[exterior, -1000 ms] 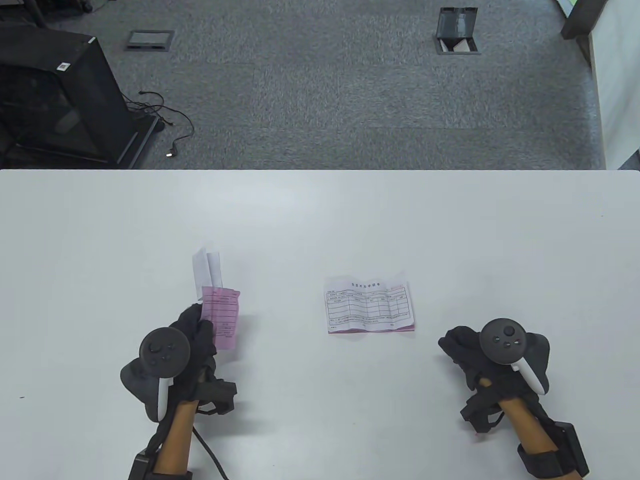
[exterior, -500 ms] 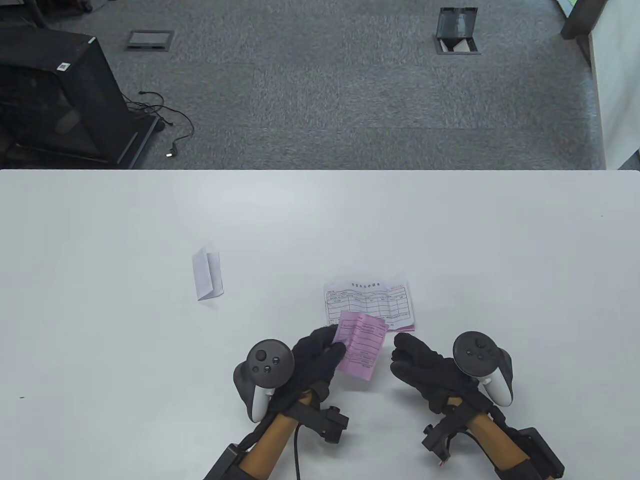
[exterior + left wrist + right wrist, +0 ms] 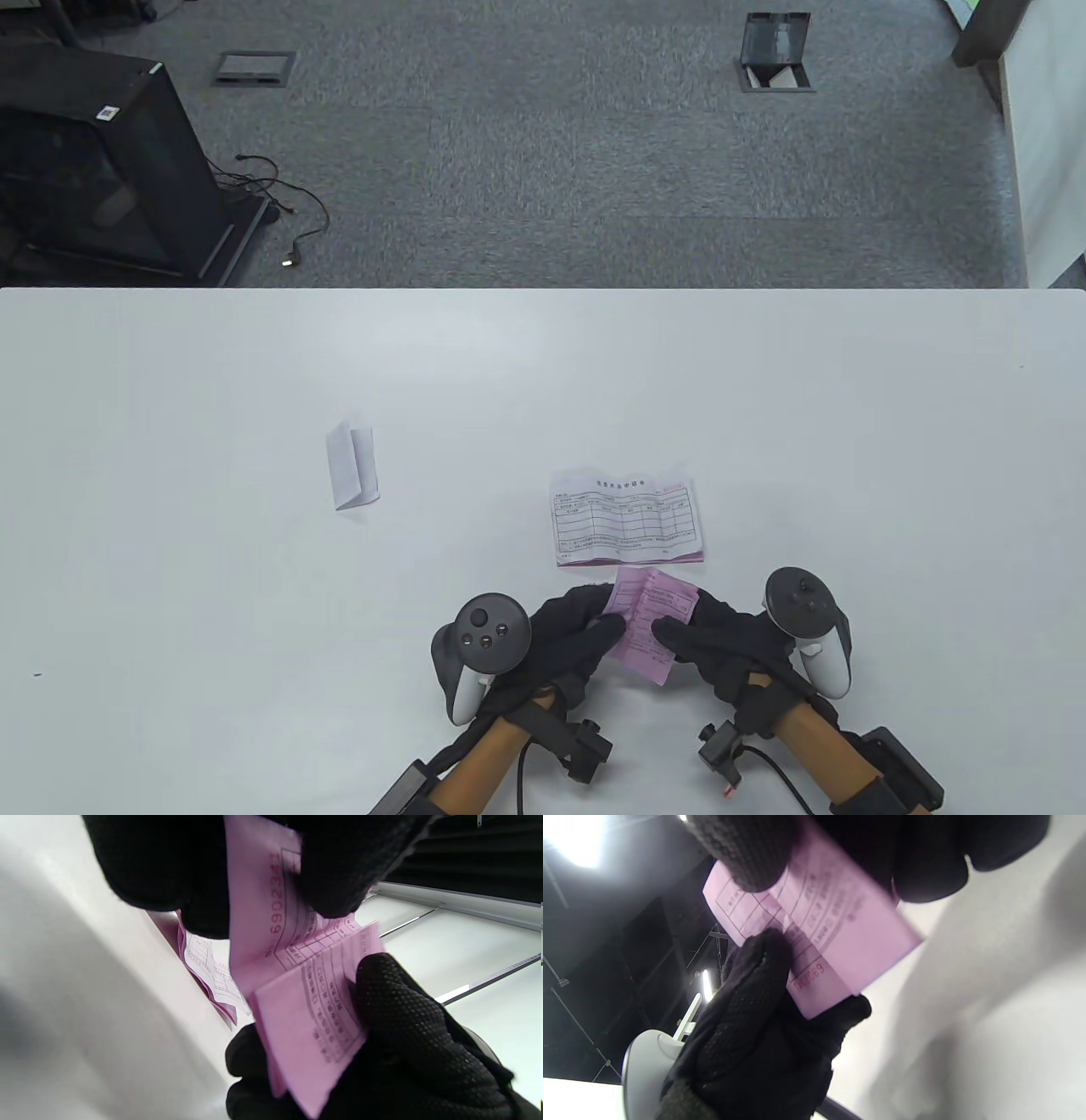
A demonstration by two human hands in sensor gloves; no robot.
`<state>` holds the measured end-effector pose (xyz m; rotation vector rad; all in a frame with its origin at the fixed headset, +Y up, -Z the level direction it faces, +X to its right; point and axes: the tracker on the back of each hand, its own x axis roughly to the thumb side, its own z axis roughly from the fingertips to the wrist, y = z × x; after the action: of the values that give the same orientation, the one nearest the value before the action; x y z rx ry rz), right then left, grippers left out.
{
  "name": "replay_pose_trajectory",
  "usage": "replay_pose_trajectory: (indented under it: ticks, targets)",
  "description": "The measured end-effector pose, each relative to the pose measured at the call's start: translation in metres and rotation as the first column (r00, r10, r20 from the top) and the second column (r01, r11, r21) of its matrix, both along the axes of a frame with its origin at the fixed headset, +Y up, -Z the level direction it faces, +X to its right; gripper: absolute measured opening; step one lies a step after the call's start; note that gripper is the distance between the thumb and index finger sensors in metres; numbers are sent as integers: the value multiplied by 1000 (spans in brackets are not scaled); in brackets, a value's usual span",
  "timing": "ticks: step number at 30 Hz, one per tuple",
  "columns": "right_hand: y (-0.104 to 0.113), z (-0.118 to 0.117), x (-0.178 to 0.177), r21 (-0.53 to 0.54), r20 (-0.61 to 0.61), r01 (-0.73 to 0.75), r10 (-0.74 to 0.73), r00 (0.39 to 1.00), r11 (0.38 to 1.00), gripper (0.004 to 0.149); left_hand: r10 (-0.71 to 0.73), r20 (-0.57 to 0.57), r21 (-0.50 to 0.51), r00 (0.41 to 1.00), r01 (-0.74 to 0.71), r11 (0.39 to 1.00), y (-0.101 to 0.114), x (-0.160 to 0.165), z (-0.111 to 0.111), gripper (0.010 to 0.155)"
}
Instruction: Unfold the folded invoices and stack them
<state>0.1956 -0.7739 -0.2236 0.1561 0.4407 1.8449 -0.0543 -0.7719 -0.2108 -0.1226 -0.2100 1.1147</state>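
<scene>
A folded pink invoice (image 3: 649, 624) is held just above the table near the front edge, between both hands. My left hand (image 3: 585, 632) pinches its left edge and my right hand (image 3: 691, 641) pinches its right edge. The left wrist view shows the pink invoice (image 3: 297, 984) partly opened between the gloved fingers; it also shows in the right wrist view (image 3: 818, 933). An unfolded white invoice (image 3: 626, 518) lies flat on top of a pink sheet just beyond the hands. A folded white invoice (image 3: 351, 464) lies on the table to the left.
The white table (image 3: 764, 407) ends at its far edge against grey carpet. A black cabinet (image 3: 93, 161) with cables stands on the floor at the far left.
My left hand carried the pink invoice from beside the folded white one rightward to front centre. My right hand moved left and took hold of its right edge.
</scene>
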Motion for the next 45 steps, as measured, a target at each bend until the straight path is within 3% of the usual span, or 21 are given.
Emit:
replay_pose_trajectory:
  ticks: [10,17,22,29,35,37,38,42,45]
  targets:
    - [11,-2,8,101,24,-113,111,994,988,39,-30,-11,-22,999,30,999,0,-8,2,40]
    - [20,-5,20,150,77,-214,204,976,965,38,-71,-84,-67,994,65,996,1,-23,2,41]
    - [28,-7,31,216,141,-410,387,911,886,38,-198,-152,-156,968,174,972,0,-36,-1,42]
    - [25,-9,29,264,146,-595,578,803,759,37,-266,-124,-223,956,234,946,-7,-34,-5,42]
    - [15,-4,14,321,143,-762,767,625,562,37,-575,-29,-183,817,562,807,-6,-15,-8,48]
    - [13,-1,6,356,175,-827,838,517,435,37,-678,-22,-147,734,669,729,-2,-5,-7,54]
    - [13,0,4,368,185,-838,851,492,404,37,-728,-10,-134,686,720,681,-1,-2,-6,58]
    - [12,3,0,363,194,-847,858,476,388,37,-828,-1,-141,560,820,555,-2,5,-7,73]
    - [12,2,2,348,197,-850,856,478,395,37,-863,-18,-133,505,854,503,0,4,-6,90]
